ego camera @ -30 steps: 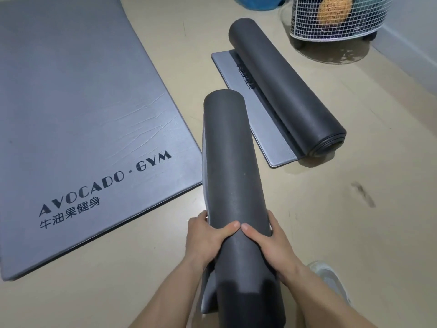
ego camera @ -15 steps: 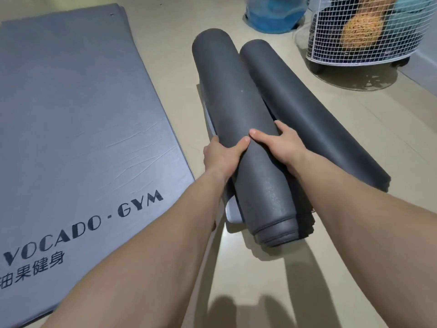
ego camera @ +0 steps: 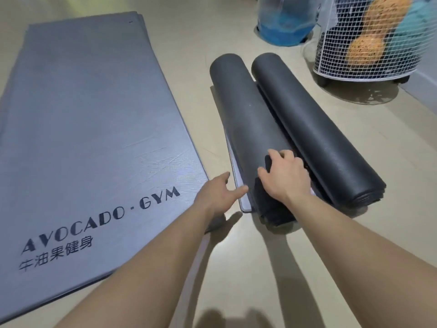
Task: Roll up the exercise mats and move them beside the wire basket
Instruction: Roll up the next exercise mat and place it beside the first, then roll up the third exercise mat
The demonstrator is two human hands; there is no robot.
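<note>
Two dark rolled mats lie side by side on the floor. The left roll touches the right roll. My right hand rests on the near end of the left roll, fingers curved over it. My left hand hovers open just left of that roll, fingertips near its loose grey flap. A grey mat printed "AVOCADO · GYM" lies flat at the left. The white wire basket stands at the upper right, a short way beyond the rolls.
A clear bag with blue contents sits left of the basket. The basket holds orange and teal items. A wall base runs along the far right. Beige floor lies between the rolls and me.
The roll I carried now lies on the floor against the other roll. My left hand has come off it and opened; my right hand has slid toward its near end.
</note>
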